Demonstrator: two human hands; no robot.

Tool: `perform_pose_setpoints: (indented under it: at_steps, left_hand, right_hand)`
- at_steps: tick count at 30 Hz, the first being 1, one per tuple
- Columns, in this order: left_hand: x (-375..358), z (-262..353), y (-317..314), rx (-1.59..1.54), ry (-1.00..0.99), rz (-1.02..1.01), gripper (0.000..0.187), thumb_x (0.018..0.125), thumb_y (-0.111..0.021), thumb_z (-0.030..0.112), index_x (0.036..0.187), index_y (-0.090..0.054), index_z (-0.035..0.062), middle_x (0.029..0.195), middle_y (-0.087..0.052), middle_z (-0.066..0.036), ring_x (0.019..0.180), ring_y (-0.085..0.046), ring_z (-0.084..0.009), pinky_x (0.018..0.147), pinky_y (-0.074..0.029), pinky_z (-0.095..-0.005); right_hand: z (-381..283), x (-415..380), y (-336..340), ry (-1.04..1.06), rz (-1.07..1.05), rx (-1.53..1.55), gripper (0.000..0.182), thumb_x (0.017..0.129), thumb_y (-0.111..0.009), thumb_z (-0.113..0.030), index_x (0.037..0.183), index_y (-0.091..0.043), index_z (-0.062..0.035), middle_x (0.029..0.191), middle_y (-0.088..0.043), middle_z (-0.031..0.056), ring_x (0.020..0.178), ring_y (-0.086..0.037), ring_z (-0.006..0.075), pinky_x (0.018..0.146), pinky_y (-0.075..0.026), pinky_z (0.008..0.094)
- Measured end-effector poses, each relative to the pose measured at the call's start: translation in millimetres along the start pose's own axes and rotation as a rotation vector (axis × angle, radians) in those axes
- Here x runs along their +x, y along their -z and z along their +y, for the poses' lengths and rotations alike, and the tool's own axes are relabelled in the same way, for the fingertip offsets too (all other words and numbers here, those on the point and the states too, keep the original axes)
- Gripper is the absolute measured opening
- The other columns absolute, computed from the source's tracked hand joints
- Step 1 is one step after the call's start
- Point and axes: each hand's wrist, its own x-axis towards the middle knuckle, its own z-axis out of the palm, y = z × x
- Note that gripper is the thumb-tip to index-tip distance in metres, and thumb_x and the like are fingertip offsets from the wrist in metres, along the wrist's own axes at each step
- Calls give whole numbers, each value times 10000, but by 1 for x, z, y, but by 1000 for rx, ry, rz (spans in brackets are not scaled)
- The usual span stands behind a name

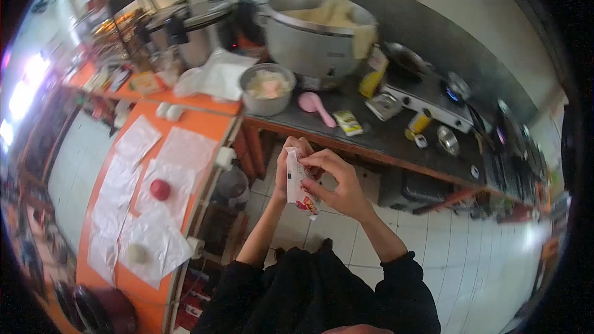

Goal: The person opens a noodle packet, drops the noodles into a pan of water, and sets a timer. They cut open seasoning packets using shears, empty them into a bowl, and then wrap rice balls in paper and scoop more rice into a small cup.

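**A white printed packet held in both hands before a kitchen counter**

The packet [296, 176], white with red and yellow print, is held above the tiled floor [383, 235], just short of the near edge of the dark counter [383, 136]. The left hand [283, 167] is curled around its far left part; the right hand [339, 184] grasps its right side between thumb and fingers. Beyond, on the counter, from left to right: a metal pot [257, 102] with pale contents, a pink scoop [315, 108] and a yellow-green sachet [348, 122]. Far right, a stove [430, 102] bears a blue flame [453, 94]. At left, an orange table [216, 120] carries white sheets [136, 139], with a red round object [159, 189] and, nearer, a pale one [137, 253].
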Motion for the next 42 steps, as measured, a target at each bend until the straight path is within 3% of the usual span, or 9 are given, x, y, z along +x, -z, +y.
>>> perform_pose_setpoints:
  at_steps: [8, 18, 22, 27, 28, 32, 35, 40, 42]
  left_hand:
    - [11, -134, -93, 178, 271, -283, 183, 832, -442, 242, 827, -384, 69, 782, -397, -34, 713, -392, -107, 634, -338, -239]
    - [-41, -316, -221, 254, 427, -551, 219, 919, -397, 246, 911, -460, 36, 770, -487, -43, 718, -457, -109, 650, -384, -274]
    - [-74, -373, -272, 447, 460, -570, 268, 936, -392, 278, 960, -481, 26, 773, -545, -68, 705, -500, -146, 646, -418, -302]
    - [-134, -464, -248, 331, 749, -322, 390, 962, -314, 300, 1087, -479, -31, 903, -574, -96, 838, -513, -173, 797, -401, -268]
    - [-110, -447, -254, 255, 994, -383, 460, 964, -297, 300, 1189, -444, -74, 959, -571, -100, 911, -497, -145, 843, -385, -272]
    - [-84, -469, -250, 372, 771, -349, 419, 955, -330, 322, 966, -514, -54, 806, -511, -50, 801, -448, -101, 750, -397, -273]
    - [-48, -494, -249, 323, 683, -335, 401, 946, -347, 330, 867, -493, -35, 720, -463, -28, 727, -420, -81, 648, -380, -266]
    - [19, -557, -256, 181, 656, -255, 399, 903, -428, 331, 787, -517, -40, 719, -468, -44, 696, -455, -127, 623, -365, -264]
    - [51, -571, -266, 230, 601, -287, 342, 888, -458, 295, 810, -528, -30, 773, -492, -62, 728, -467, -135, 652, -367, -263]
  right_hand:
    - [11, -115, 114, -21, 373, -604, 326, 700, -621, 53, 1009, -573, -40, 843, -598, 87, 720, -615, 221, 599, -493, 277]
    - [25, -290, 241, -394, 629, -580, 109, 823, -555, -35, 930, -566, -17, 820, -595, 107, 700, -600, 190, 609, -462, 301]
    - [53, -354, 260, -519, 1236, 116, 189, 920, -452, -137, 871, -540, 23, 761, -528, 24, 723, -487, 86, 671, -388, 214]
    - [80, -373, 272, -675, 1161, -325, 186, 910, -468, -158, 831, -520, 2, 720, -515, 56, 689, -473, 113, 643, -390, 243]
    - [85, -370, 273, -722, 1110, -299, 213, 917, -459, -184, 809, -507, -5, 701, -495, 52, 675, -457, 106, 619, -380, 246]
    - [118, -353, 295, -866, 1078, 7, 294, 949, -399, -220, 731, -466, -35, 669, -425, -14, 633, -382, 69, 550, -317, 222]
    - [161, -343, 317, -705, 1185, 333, 321, 952, -403, -267, 712, -452, -60, 668, -398, -30, 618, -345, 48, 521, -281, 221]
    - [227, -327, 391, -380, 1450, 926, 280, 944, -396, -328, 930, -493, -66, 849, -516, 26, 725, -542, 152, 661, -472, 280]
    - [248, -319, 420, -483, 1514, 848, 285, 945, -401, -325, 977, -500, -59, 864, -531, 30, 777, -553, 154, 665, -474, 283]
